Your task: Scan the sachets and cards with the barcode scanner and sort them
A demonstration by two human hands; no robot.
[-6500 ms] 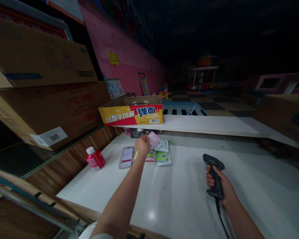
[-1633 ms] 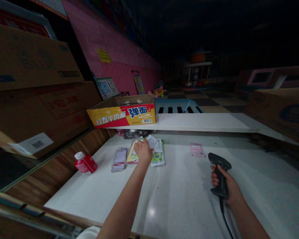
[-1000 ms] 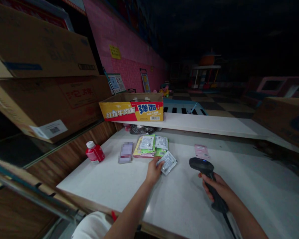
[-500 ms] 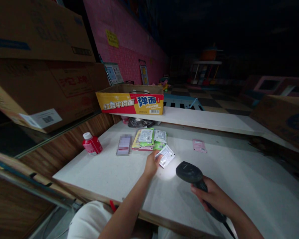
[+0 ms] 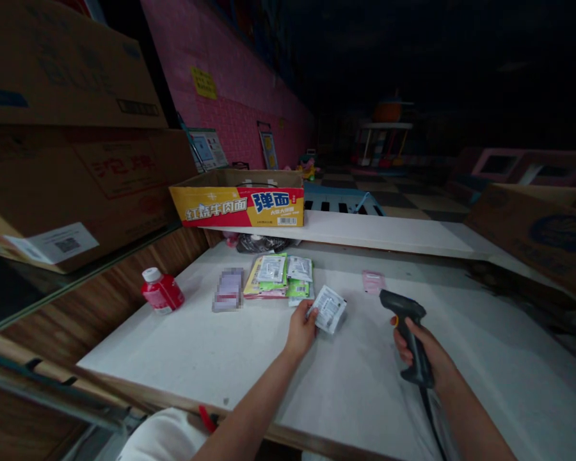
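Between the thumb and fingers of my left hand (image 5: pixel 301 330) is a small white printed packet (image 5: pixel 330 310), tilted over the white table (image 5: pixel 249 358). My right hand (image 5: pixel 427 352) is wrapped around the handle of a black corded barcode scanner (image 5: pixel 415 342), whose head points left toward the packet; no light shows from it. Just behind my left hand lies a pile of green, yellow and white packets (image 5: pixel 273 272). A pink packet (image 5: pixel 373 282) lies flat beyond the scanner's head.
A red bottle with a white cap (image 5: pixel 163 291) and a blurred-out flat item (image 5: pixel 228 289) are on the left. An open yellow-and-red carton (image 5: pixel 242 208) sits on the raised back ledge (image 5: pixel 388 229). Large cardboard boxes (image 5: pixel 77 186) are stacked at left; another box (image 5: pixel 537 221) is at right.
The scanner has swung away to the right and turned more upright, and its bright light on the table is gone. My left hand has moved the white packet slightly right, away from the pile.
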